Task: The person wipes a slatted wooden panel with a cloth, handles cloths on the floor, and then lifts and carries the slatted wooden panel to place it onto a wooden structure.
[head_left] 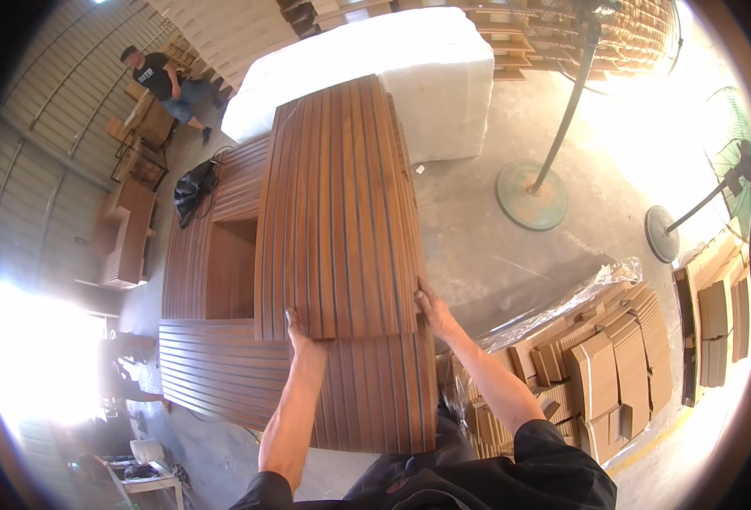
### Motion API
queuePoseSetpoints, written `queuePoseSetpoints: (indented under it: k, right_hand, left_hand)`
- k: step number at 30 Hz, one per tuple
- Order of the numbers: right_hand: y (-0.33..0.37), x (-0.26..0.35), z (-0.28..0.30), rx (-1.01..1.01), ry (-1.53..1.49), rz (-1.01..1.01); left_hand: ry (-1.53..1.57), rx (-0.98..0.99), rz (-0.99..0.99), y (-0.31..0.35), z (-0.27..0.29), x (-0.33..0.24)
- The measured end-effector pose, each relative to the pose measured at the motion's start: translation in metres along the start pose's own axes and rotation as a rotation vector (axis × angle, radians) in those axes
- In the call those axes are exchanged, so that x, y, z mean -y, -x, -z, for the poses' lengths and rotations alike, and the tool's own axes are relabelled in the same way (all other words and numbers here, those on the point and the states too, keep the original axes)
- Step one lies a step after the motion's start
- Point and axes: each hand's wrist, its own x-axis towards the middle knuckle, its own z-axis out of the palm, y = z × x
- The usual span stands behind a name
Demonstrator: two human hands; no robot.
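Observation:
A long brown slatted wood panel point(341, 204) with dark grooves stretches away in front of me. My left hand point(305, 336) grips its near edge, thumb on the top face and fingers hidden below. At the near right corner, my right hand point(432, 309) is closed round the side edge. The panel lies over a larger slatted wood piece point(375, 399), whose grooved surface shows under the near end and to the left. A square opening point(233, 268) in that piece is partly covered by the panel. Whether the panel rests fully on it, I cannot tell.
A big white block point(448, 106) stands beyond the panel. Two floor fans have round bases point(531, 197) point(663, 235) at the right. Flat cardboard stacks point(618, 365) lie near right. A black bag point(195, 191) sits on the wood. Far left, a person point(161, 81) is standing.

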Motion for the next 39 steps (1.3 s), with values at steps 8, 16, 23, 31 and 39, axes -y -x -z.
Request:
queuePoseSetpoints:
  k: [8, 16, 23, 31, 39]
  right_hand:
    - [0.009, -0.002, -0.006, 0.035, -0.111, -0.098]
    - [-0.001, 0.010, -0.005, 0.012, -0.099, -0.120]
    - [-0.012, 0.005, -0.011, 0.006, -0.146, -0.115]
    - [-0.004, 0.005, -0.005, -0.046, -0.121, -0.114]
    - [0.005, 0.075, 0.010, 0.078, -0.365, -0.445]
  left_hand:
    - [-0.072, 0.022, 0.017, -0.005, 0.002, -0.006]
    - [-0.142, 0.011, -0.029, 0.012, -0.042, -0.013]
    - [-0.131, -0.125, -0.116, -0.004, -0.032, -0.006]
    - [-0.867, -0.365, -0.650, -0.033, 0.101, -0.169]
    - [-0.933, 0.233, -0.234, -0.039, 0.038, -0.124]
